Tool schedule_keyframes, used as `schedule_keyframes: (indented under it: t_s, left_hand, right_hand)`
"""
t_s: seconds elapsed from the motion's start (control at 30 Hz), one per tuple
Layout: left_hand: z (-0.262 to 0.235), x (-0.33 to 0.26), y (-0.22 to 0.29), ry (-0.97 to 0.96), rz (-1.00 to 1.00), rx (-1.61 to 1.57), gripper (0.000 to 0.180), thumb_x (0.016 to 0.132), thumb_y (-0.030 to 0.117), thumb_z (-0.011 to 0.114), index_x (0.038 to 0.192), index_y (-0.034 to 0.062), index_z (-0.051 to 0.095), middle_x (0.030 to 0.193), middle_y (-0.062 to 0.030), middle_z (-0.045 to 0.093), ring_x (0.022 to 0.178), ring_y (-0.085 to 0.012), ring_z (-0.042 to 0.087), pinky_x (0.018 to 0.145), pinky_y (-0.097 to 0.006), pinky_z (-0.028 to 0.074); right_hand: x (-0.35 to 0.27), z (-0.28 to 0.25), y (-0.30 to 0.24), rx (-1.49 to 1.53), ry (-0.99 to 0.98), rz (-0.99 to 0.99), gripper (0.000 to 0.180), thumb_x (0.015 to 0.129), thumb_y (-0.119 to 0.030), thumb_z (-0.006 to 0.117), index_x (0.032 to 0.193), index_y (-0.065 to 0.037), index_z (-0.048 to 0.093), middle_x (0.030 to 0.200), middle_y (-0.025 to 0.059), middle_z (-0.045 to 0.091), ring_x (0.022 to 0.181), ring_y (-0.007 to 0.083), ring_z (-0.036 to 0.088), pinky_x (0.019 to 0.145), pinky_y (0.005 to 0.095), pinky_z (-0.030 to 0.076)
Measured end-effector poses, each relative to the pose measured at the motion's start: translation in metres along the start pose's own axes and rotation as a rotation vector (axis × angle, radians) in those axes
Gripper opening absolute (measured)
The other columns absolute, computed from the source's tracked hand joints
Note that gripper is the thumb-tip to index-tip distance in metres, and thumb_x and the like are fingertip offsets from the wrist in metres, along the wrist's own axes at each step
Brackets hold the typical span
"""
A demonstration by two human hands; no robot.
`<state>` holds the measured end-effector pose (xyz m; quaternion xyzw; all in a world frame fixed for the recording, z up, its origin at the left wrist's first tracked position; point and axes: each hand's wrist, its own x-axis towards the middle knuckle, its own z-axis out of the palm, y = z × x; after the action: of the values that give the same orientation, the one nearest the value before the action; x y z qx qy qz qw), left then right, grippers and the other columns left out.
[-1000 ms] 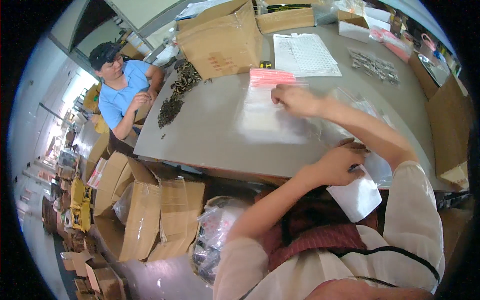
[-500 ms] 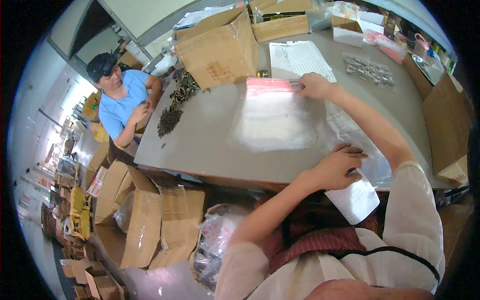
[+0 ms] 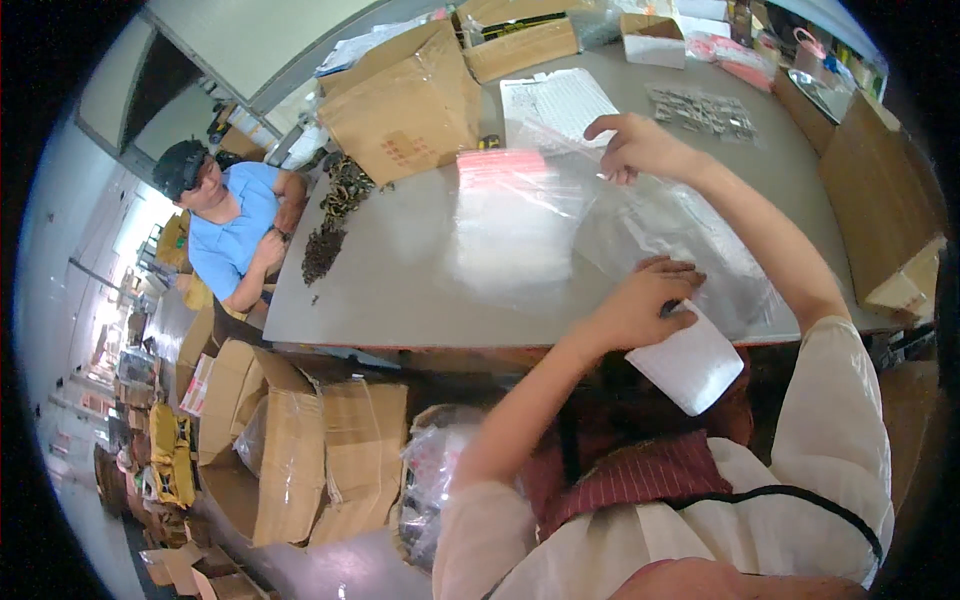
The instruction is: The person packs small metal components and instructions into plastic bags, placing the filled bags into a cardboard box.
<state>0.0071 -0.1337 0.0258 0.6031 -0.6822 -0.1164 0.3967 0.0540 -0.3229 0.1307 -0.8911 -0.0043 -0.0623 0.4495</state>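
While the right hand (image 3: 640,145) reaches to the far side of the grey counter (image 3: 400,270), its fingers are pinched narrow on the far right corner of a clear plastic bag (image 3: 520,225) with a pink strip along its far edge. That bag lies flat, its long axis running from the near edge of the counter toward the far edge, and it sits to the left of both hands. The left hand (image 3: 640,305) rests nearer, close to the counter's near edge, fingers curled over a white card or label (image 3: 690,365) that hangs past the edge; it also presses on a stack of clear bags (image 3: 690,250) lying just right of the pink-edged one and overlapping it. Whether the card is gripped or only pinned under the fingers I cannot tell. Of the two, the right hand is the one in contact with the pink-edged bag, and the left is just beside its near right corner.

Farther off stand a cardboard box (image 3: 405,100), a printed sheet (image 3: 555,100) and a spread of small grey parts (image 3: 700,110). At the left end a person in a blue shirt (image 3: 230,235) leans by a heap of dark pieces (image 3: 330,220).
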Motion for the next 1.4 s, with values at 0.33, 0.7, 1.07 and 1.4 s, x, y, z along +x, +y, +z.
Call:
schedule_keyframes:
  t_s: [0.33,0.7,1.07,1.4]
  left_hand:
    - [0.001,0.006,0.001,-0.005,0.156,0.072,0.023,0.085,0.021,0.072,0.092,0.001,0.064,0.132,-0.0144,0.065,0.129,-0.0336,0.054,0.111,-0.05,0.038]
    - [-0.011,0.01,0.019,-0.185,-0.089,0.065,0.048,0.09,0.025,0.07,0.136,0.0106,0.063,0.142,-0.0193,0.057,0.129,-0.0371,0.052,0.109,-0.042,0.038]
    - [-0.051,-0.021,0.018,0.066,0.042,-0.257,0.016,0.084,0.016,0.072,0.087,0.0006,0.068,0.108,-0.0121,0.075,0.099,-0.0286,0.069,0.097,-0.042,0.048]
    - [-0.102,-0.061,-0.055,0.962,-0.346,-1.193,0.025,0.093,0.011,0.054,0.11,-0.0029,0.064,0.117,-0.0164,0.068,0.097,-0.0213,0.067,0.085,-0.035,0.055]
  right_hand:
    - [-0.139,-0.042,0.035,-0.642,0.213,0.095,0.026,0.077,-0.008,0.062,0.102,-0.003,0.067,0.075,0.0152,0.069,0.073,0.0316,0.068,0.07,0.0435,0.052]
    - [-0.232,-0.053,0.046,-0.828,0.179,0.413,0.055,0.086,-0.034,0.07,0.13,-0.003,0.058,0.133,0.0265,0.057,0.127,0.044,0.05,0.104,0.0505,0.042]
    - [-0.203,-0.021,0.082,-0.402,0.113,0.424,0.119,0.075,-0.059,0.077,0.153,0.01,0.02,0.162,0.035,0.013,0.154,0.0453,0.005,0.125,0.0508,0.011]
    - [-0.095,-0.021,0.091,-0.46,-0.041,0.231,0.103,0.059,-0.036,0.088,0.141,0.007,0.045,0.159,0.0319,0.027,0.152,0.0443,0.015,0.122,0.0512,0.019]
